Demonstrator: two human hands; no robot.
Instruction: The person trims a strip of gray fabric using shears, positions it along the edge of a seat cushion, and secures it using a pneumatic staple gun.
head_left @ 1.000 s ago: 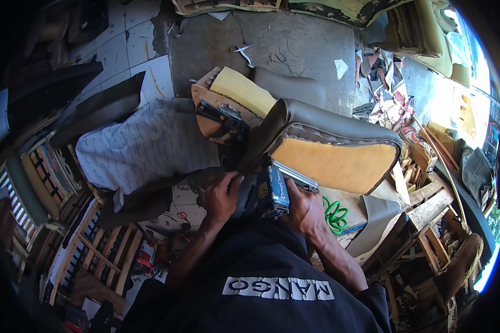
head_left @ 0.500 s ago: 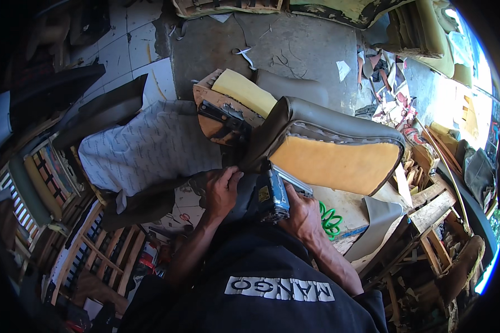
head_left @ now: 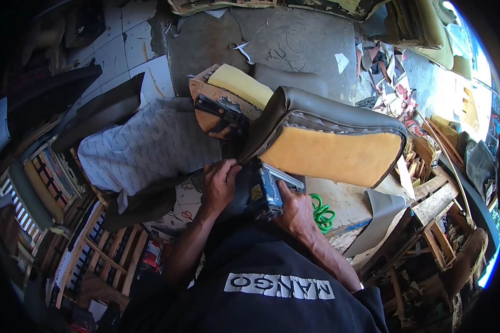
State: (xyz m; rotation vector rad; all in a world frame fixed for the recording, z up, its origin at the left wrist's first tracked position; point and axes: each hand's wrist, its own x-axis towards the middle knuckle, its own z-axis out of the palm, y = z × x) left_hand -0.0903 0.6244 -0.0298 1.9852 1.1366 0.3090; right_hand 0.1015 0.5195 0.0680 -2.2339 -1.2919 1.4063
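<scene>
Right hand clenched round blue staple gun, pressed at lower edge of grey seat cover over yellow foam. Left hand pinches cover edge beside it. Green coiled hose on cluttered table. Patterned fabric left; scraps on concrete floor.

Cluttered workbench under seat cushion, green coiled hose

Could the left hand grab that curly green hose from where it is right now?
Probably not easily. The left hand is pinching the grey cover at the seat cushion's edge, and the green coiled hose lies on the far side of the right hand and its blue staple gun, which block the way.
</scene>
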